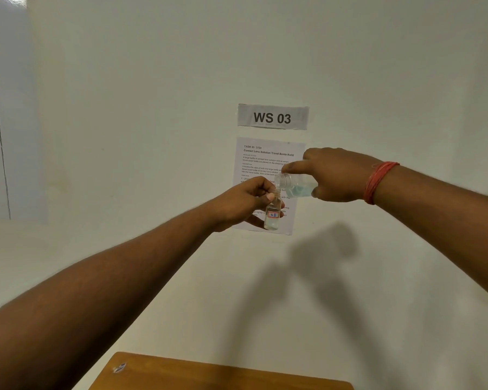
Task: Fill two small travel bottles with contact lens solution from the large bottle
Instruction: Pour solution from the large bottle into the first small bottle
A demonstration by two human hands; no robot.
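Note:
My left hand [244, 202] grips a small clear travel bottle [273, 218] upright in mid-air; it bears a label reading "7B" and has a little clear liquid at the bottom. My right hand [335, 175] holds the large clear bottle [295, 187] tipped on its side, pale blue solution pooled inside, its uncapped threaded neck right above the small bottle's mouth. Both bottles are raised in front of the wall, well above the table. A second travel bottle is not in view.
A wooden table [223, 374] shows only its far edge at the bottom of the frame. On the white wall behind my hands hang a "WS 03" sign [273, 117] and a printed task sheet [265, 161]. A red thread band circles my right wrist.

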